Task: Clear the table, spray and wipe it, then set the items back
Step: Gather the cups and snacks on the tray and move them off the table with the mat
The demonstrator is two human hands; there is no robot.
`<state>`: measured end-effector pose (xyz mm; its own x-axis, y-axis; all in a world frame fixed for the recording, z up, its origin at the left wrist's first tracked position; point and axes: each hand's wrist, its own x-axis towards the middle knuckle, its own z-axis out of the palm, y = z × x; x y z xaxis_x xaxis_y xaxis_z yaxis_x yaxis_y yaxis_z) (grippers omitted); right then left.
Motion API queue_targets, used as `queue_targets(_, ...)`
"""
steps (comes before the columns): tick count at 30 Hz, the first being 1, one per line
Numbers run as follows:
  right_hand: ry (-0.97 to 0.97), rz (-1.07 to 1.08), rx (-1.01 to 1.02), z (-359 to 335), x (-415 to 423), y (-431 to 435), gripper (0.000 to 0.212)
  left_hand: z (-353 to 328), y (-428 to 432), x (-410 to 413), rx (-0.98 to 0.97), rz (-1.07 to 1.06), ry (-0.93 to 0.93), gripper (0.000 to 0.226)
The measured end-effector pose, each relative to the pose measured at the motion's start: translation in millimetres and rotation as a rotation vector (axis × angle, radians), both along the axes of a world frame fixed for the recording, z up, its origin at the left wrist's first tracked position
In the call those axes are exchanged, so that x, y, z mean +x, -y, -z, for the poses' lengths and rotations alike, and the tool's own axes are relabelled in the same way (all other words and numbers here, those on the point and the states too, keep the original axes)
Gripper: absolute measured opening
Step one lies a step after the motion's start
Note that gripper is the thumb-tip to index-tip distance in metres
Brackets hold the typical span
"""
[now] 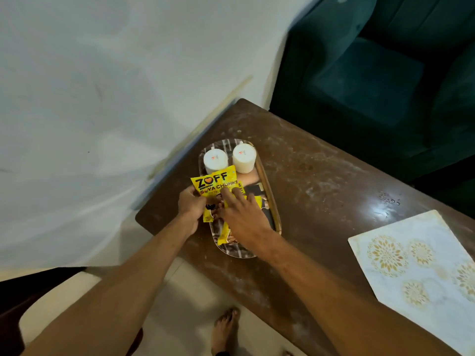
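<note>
The fingers of the left hand are curled round the lower left corner of a yellow Zoff soya chunks packet, pinching it so that it tilts with its top towards 1 o'clock. The right hand lies spread and relaxed, grasping nothing. Its straight fingertips touch the lower edge of that packet and rest on the other yellow packets lying beneath it. All of the packets are over the middle of an oval tray, whose long axis runs from 11 to 5 o'clock. At the tray's 12 o'clock end stand two white round tubs, upright and side by side. The held packet's upper edge overlaps the left one. The tray sits on the brown table near its 9 o'clock end, and the tabletop is streaked with pale smears. At 4 o'clock from the tray, well apart from it, a pale placemat with gold flower medallions lies flat on the table. A dark green sofa stands beyond the table at 1 o'clock. At 6 o'clock, a bare foot rests on the light floor beside the table's near edge.
</note>
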<state>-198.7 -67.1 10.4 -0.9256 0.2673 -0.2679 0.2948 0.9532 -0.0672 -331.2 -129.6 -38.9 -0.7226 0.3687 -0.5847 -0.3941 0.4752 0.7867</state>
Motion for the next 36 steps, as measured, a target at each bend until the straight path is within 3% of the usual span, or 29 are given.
queue_targets(2, -0.174, 0.142, -0.177, 12, 11, 2, 0.080, 5, -2, -2, -0.006, 0.025, -0.020, 0.030)
queue_targets(4, -0.342, 0.451, -0.326, 24, 26, 5, 0.097, 11, -3, -5, -0.016, 0.045, -0.014, 0.031)
queue_targets(8, -0.476, 1.070, -0.636, 47, 51, 3, 0.101, 16, -6, -8, -0.051, 0.090, 0.008, 0.034)
queue_targets(11, -0.485, 1.190, -0.815, 52, 53, 0, 0.094, 13, -10, -8, -0.048, 0.103, 0.027, 0.032)
queue_targets(14, -0.579, 1.320, -0.941, 49, 46, -1, 0.075, 8, -14, -5, -0.030, 0.113, 0.043, 0.032)
queue_targets(18, -0.665, 1.345, -1.105, 44, 45, 1, 0.047, 2, -17, -1, -0.013, 0.140, 0.044, 0.032)
queue_targets(28, -0.601, 1.206, -1.160, 44, 65, -17, 0.048, -5, -27, 3, 0.034, 0.302, 0.132, 0.040)
queue_targets(36, -0.564, 1.200, -1.186, 53, 60, -15, 0.053, 3, -25, 0, 0.034, 0.237, 0.196, 0.035)
